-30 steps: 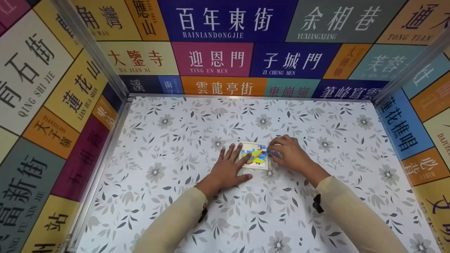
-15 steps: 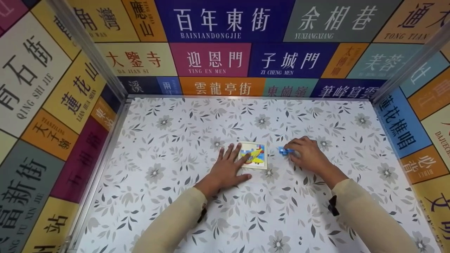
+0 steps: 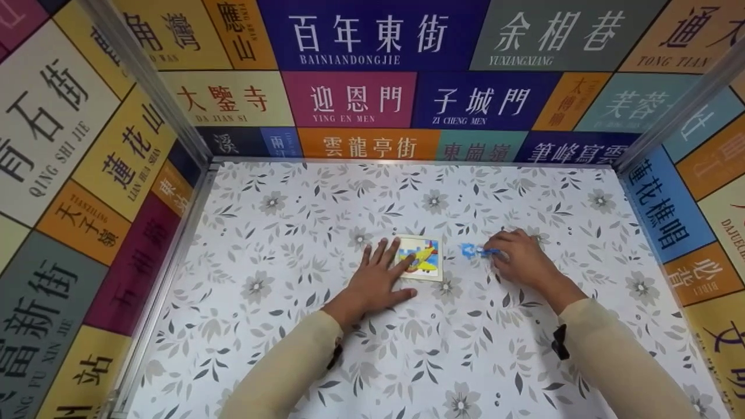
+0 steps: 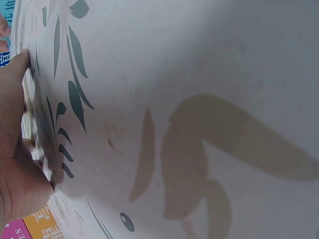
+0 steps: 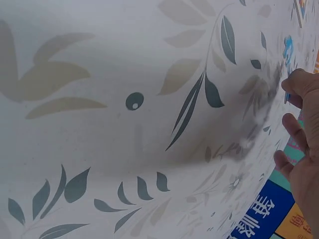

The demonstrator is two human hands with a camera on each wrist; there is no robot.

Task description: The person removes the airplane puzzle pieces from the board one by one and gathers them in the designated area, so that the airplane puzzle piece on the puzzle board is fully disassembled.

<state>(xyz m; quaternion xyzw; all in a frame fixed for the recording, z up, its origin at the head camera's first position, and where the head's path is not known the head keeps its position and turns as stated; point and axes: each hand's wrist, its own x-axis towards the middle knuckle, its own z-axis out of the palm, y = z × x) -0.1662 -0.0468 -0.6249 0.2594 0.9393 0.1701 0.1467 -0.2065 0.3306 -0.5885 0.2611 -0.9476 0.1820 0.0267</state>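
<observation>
A small square jigsaw puzzle board (image 3: 435,271) lies on the table, with a yellow airplane picture and a pale rim. My left hand (image 3: 381,278) rests spread over its left side, the fingers straight and covering part of the picture. Right of the board, a blue puzzle piece (image 3: 467,250) lies on the tabletop. Just beyond it, my right hand (image 3: 524,259) pinches another blue puzzle piece (image 3: 489,251) between thumb and fingers. In the right wrist view the loose piece (image 5: 288,47) shows ahead of the thumb. The left wrist view catches only part of the left hand (image 4: 15,134).
A white cloth with grey flowers and leaves covers the table (image 3: 326,203). Upright panels with coloured Chinese signs (image 3: 355,99) enclose the back and both sides. A metal rail (image 3: 166,291) runs along the left edge.
My right hand has moved right, away from the board, with blue pieces. One blue piece now lies apart on the table. My left hand has stayed on the board.
</observation>
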